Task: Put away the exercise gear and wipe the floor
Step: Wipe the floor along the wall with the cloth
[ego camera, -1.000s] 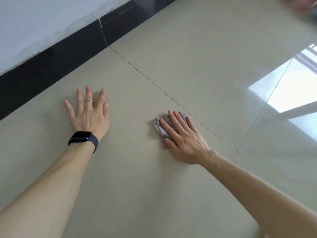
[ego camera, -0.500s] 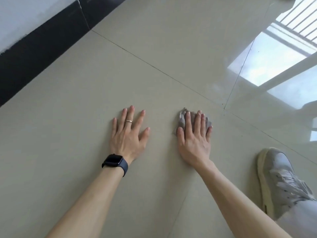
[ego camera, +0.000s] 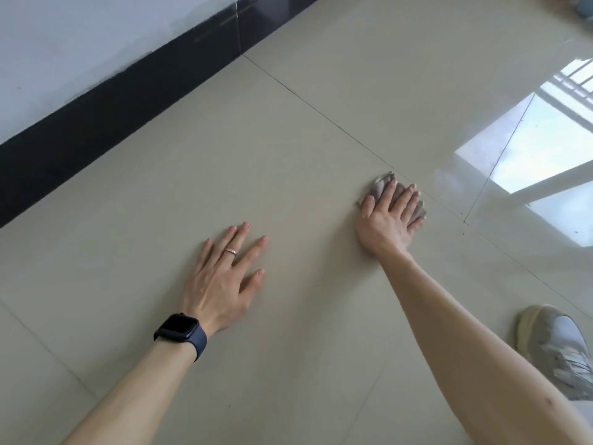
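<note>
The right hand is pressing a small grey cloth flat on the tiled floor with straight fingers, probably to rub it clean, while the left hand is lying spread beside it, apparently carrying the body's weight.

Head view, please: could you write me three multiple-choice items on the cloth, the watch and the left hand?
1. The cloth lies: A under the right hand; B on the shoe; C against the skirting.
2. The watch is: A white; B dark; C red.
3. The left hand is: A flat on the floor, fingers spread; B a fist; C pinching the cloth.
Key: 1A, its edges show past that hand; 2B, case and strap are dark; 3A, palm down, holding nothing.
</note>
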The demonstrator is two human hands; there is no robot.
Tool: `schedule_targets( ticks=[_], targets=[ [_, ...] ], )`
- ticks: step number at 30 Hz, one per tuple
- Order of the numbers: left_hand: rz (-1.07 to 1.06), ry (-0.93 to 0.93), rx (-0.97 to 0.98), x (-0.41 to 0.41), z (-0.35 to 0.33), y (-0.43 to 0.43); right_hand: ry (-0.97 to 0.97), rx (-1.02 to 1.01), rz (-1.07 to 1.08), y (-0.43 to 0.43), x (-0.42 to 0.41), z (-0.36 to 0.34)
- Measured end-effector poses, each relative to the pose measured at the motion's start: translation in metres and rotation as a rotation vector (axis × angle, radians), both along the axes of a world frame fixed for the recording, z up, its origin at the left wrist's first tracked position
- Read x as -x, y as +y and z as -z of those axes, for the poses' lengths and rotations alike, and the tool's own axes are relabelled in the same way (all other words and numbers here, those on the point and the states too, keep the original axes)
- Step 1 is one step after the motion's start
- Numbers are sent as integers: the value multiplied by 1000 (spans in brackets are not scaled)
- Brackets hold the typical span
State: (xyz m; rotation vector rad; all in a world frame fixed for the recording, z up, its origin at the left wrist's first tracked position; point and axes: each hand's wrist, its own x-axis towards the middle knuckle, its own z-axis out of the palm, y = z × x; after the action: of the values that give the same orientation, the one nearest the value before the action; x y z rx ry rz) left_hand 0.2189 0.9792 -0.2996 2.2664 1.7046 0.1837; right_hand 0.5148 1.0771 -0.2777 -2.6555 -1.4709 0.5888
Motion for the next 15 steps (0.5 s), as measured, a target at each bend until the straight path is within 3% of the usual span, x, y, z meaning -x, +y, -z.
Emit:
schedule_targets(
  ticks=[2,4,6,8,10,13,15],
  targets=[
    [-108,-2,17,21,-4,12,-21,-30,-209,-22,43,3],
    [-146,56,19,44,-8,26,-33,-82,-567,-53,73,2],
    [-186,104,6,67,-10,40,-32,-111,-899,-68,73,0],
    [-380,57,56,93,-14,53,-53,-93,-1059,-50,49,-3],
    [-538,37,128,122,-14,64,-90,-59,-903,-11,27,-4],
    [-501,128,107,148,-13,62,-13,32,-363,50,30,-5],
    [-500,149,82,149,-11,60,4,27,-181,72,53,-1]
  ],
)
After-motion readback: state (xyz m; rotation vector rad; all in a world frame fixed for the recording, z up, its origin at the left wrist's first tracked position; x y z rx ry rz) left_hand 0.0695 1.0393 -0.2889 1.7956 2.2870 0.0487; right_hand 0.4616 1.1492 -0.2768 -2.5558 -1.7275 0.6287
